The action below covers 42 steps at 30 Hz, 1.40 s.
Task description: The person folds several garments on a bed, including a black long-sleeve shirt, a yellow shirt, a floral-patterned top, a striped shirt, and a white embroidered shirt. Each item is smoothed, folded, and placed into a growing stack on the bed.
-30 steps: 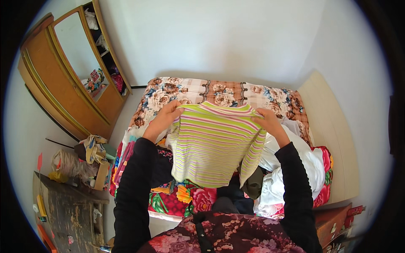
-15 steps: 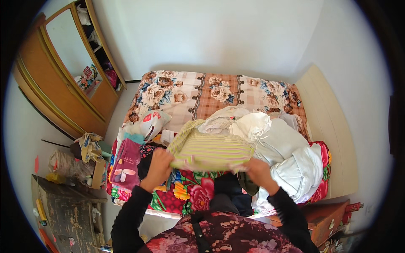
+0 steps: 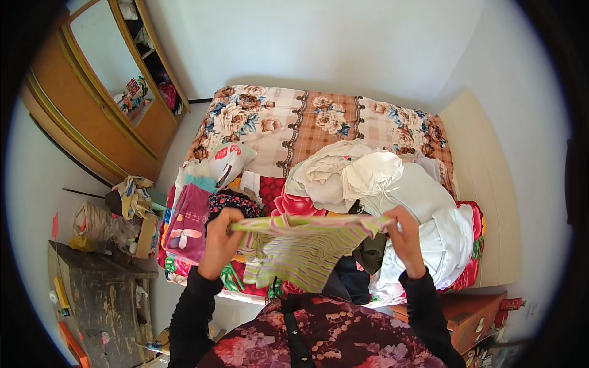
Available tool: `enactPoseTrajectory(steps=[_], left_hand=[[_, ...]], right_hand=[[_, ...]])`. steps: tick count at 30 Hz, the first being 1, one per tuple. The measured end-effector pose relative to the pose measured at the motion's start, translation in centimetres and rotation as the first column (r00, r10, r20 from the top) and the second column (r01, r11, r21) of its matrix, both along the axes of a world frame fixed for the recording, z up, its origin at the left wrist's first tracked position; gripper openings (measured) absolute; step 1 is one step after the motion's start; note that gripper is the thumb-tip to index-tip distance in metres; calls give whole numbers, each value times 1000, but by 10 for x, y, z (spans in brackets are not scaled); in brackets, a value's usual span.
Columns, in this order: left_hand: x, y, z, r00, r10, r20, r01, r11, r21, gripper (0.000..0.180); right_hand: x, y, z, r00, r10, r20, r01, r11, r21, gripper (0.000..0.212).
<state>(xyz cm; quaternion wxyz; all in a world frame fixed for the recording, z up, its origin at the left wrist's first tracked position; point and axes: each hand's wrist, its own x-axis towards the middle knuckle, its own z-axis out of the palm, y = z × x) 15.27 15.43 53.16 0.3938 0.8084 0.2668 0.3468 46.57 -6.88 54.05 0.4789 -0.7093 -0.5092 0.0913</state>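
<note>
A yellow-green striped knit garment (image 3: 294, 248) is stretched between my two hands above the near side of the bed. My left hand (image 3: 222, 240) pinches its upper left corner; my right hand (image 3: 405, 239) grips the upper right corner. The top edge runs taut and nearly level, while the rest hangs down toward me. Beyond it lies a heap of white clothes (image 3: 319, 175), with a large pale garment (image 3: 423, 227) to the right. Close to my left hand are a folded maroon towel (image 3: 187, 230) and a dark floral cloth (image 3: 233, 205).
The bed has a brown rose-patterned cover (image 3: 257, 116) and a red flowered blanket (image 3: 279, 190). A white plastic bag (image 3: 232, 161) lies at the left. A wooden wardrobe (image 3: 98, 104) stands far left, a worn cabinet (image 3: 101, 300) near left, and a headboard (image 3: 488, 196) right.
The striped garment has swung from spread out over the bed to hanging down toward me. Both hands have risen slightly, still holding its corners.
</note>
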Motion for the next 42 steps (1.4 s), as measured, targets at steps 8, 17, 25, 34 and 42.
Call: enactPoseTrajectory(steps=[8,17,25,34,42], left_hand=[[62,84,-139,957,121,-265,-52,966,254,12],[112,108,-277,682,303,-666,-429,903,-28,14],[134,129,-364,857,297,-421,-458,812,-361,27],[146,66,-404,975,122,-186,-218,681,-699,67],[-34,-127,-481,917,-66,-394,-310,505,-805,28]], right_hand=[[76,78,-139,981,-51,-186,-7,956,-294,25],[100,139,-276,986,-143,91,169,847,-504,23],[130,175,-351,972,-218,-89,137,829,-543,19],[103,176,-411,846,-192,-498,-61,892,-448,48],[-13,158,-470,777,186,-601,-546,674,-497,14]])
